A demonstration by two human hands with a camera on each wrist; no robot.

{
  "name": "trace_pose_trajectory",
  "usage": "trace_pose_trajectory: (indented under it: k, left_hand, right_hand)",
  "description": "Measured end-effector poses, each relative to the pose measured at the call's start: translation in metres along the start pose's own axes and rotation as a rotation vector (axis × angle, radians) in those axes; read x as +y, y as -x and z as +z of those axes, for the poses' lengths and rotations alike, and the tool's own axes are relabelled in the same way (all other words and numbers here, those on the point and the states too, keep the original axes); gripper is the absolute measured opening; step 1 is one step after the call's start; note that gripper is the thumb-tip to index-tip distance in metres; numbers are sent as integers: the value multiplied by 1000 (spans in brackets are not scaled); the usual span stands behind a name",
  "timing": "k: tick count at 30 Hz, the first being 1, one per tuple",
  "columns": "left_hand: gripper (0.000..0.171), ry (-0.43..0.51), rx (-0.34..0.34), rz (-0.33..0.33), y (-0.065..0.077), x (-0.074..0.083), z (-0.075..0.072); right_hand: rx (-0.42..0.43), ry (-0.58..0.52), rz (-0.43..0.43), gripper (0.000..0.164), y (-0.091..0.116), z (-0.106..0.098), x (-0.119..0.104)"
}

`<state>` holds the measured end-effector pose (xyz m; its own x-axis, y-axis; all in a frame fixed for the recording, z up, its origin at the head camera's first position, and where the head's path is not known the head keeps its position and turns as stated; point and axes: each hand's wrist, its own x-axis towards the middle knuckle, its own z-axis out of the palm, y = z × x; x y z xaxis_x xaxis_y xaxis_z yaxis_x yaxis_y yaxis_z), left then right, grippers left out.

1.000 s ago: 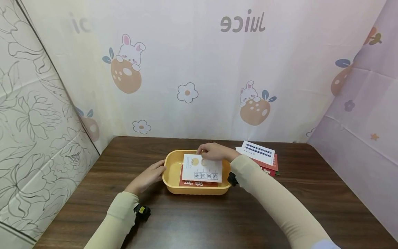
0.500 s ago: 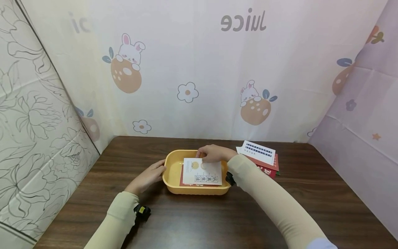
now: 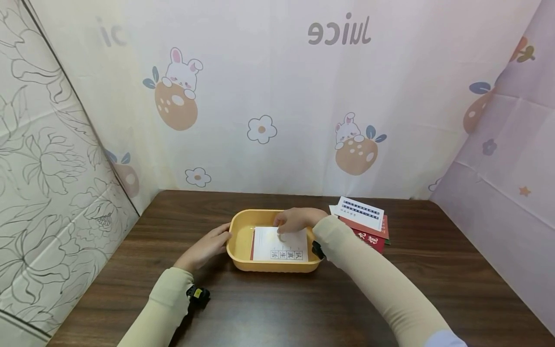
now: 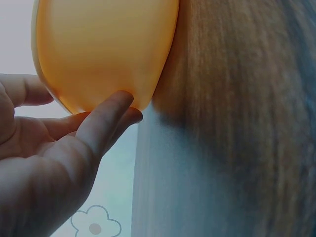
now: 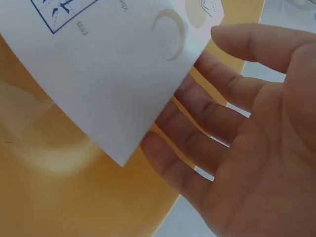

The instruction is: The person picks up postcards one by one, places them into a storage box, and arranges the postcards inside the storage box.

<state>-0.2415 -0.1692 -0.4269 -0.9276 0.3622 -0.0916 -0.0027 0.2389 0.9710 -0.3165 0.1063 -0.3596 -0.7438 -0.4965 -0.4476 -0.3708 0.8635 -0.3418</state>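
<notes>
A yellow plastic tray [image 3: 270, 266] stands on the table. My left hand [image 3: 209, 245] rests its fairly straight fingers [image 4: 106, 118] against the outside of the tray's left end. My right hand [image 3: 297, 220] reaches into the tray over its back side and holds a white card [image 3: 269, 243] by its far edge. That card bears a row of boxed characters and a pale crescent. In the right wrist view, the thumb lies at the card's edge and the fingertips [image 5: 153, 143] are partly hidden behind it. Beneath the white card, a strip of a red card [image 3: 252, 246] shows.
To the tray's right lies a loose pile of cards, with a white printed card [image 3: 360, 213] on top and red cards [image 3: 372, 241] under it. The dark wood table [image 3: 277, 308] ends at a patterned curtain [image 3: 260, 96].
My right hand has lowered the white card into the tray and nearer to me, covering more of the red card. The left hand and the tray have stayed put.
</notes>
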Motion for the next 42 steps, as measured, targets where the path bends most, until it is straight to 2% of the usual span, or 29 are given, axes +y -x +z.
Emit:
trace_pose_trajectory:
  k: [12,19,26,35,42]
  left_hand:
    - [54,-13,13,-4,1,1,1]
    - [54,-12,17,-2,1,1,1]
    - [54,-14,5,3,1,1,0]
    - [54,-11,3,8,1,1,0]
    - [54,-2,-1,16,1,1,1]
  right_hand:
    - [-51,15,7,42,5,-4,-1]
    - [-45,54,-25,47,14,-13,2]
    - [-40,30,-70,45,27,-20,7]
    - [28,13,-144,41,44,-27,10]
    - [70,-22,-145,41,52,-31,22]
